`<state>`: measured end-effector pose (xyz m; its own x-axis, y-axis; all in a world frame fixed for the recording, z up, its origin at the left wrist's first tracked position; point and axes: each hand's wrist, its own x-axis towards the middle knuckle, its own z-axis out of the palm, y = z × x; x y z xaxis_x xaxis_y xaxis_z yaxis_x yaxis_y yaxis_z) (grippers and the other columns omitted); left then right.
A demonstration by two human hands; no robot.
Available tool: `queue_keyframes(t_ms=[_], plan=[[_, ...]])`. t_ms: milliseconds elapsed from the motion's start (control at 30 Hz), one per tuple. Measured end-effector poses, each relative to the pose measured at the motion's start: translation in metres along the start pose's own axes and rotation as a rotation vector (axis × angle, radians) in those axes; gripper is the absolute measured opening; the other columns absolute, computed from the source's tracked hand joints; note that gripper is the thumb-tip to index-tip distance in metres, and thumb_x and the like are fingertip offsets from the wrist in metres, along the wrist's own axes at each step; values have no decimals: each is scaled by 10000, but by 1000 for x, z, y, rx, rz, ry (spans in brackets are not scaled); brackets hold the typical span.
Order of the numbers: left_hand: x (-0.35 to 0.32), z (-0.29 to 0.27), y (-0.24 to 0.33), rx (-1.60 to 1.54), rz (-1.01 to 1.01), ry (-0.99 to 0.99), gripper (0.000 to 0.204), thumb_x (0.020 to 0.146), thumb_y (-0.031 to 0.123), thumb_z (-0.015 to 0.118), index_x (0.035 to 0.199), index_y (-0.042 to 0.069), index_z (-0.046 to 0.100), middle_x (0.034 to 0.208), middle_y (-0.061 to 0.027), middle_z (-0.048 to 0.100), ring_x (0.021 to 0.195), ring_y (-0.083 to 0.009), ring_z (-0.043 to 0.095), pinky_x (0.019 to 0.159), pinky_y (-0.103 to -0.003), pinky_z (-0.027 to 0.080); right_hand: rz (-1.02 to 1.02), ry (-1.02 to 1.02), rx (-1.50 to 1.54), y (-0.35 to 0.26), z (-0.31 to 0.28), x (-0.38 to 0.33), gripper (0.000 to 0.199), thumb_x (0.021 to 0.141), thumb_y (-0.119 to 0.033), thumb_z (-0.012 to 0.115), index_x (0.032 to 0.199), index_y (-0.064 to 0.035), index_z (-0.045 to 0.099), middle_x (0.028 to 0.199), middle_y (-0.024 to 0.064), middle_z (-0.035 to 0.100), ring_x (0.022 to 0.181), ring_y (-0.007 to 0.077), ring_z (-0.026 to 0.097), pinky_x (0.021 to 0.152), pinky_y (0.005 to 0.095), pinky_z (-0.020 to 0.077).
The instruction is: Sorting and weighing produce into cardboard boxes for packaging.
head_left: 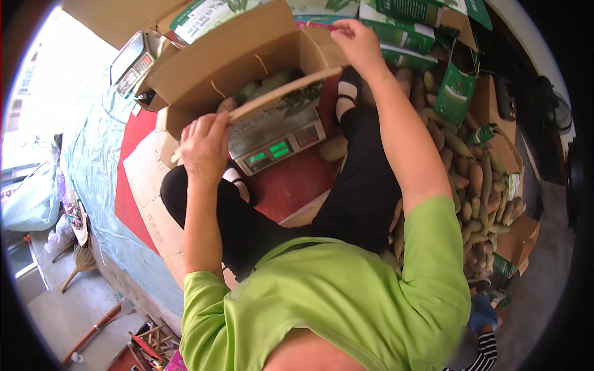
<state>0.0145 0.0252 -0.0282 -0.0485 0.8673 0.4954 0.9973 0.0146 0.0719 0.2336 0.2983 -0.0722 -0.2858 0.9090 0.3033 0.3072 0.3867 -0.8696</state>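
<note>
An open cardboard box (272, 120) stands between my legs, on a digital scale (284, 148) with lit green displays. Inside it lie long green and brownish tubers (263, 85), and two thin yellow cords rise along its inner wall. My left hand (205, 145) is closed over the near-left corner of the box, fingers bent across the upper edge. Beyond the far-right side flap (325, 46) is my right hand (359, 46), its fingertips pinched together near a thin pale strand. What sits between those fingertips is too small to make out.
A heap of loose tubers (476, 179) covers the floor to my right, beside green printed cartons (402, 31). Another scale (133, 65) stands at the far left. Flattened cardboard (151, 179), a red mat (297, 191) and blue plastic sheeting (99, 173) lie around me.
</note>
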Motion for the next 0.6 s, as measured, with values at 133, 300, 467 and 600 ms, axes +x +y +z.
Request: queue_keyframes(t_ms=[133,300,467,600], plan=[[4,-7,0,35,-21,-67,113,765,114,623,875,123,649,833,-32,585,823,-227,601,733,-365,465,-211,-45,-207,-35,21,18,392,737,-201,707,1085,-44,621,1015,145,647,878,273,628,787,364,495],[14,-16,-2,70,4,-157,84,746,104,571,805,128,625,774,-40,543,800,-223,594,718,-370,456,-457,-114,-334,-41,55,60,605,690,-211,736,1224,-38,509,1191,202,561,1107,377,519,972,416,406],[19,-10,-6,57,10,-173,58,720,91,565,764,112,595,815,-32,567,796,-205,591,732,-360,449,-271,-272,-164,4,81,97,659,658,-226,776,1226,-26,509,1187,193,577,1064,291,569,928,375,437],[7,-14,-16,2,-75,-90,49,700,88,572,742,113,578,801,-30,559,795,-200,586,745,-352,443,-98,-505,-134,-38,77,95,201,701,-145,728,832,0,678,700,40,660,639,104,583,601,262,451]])
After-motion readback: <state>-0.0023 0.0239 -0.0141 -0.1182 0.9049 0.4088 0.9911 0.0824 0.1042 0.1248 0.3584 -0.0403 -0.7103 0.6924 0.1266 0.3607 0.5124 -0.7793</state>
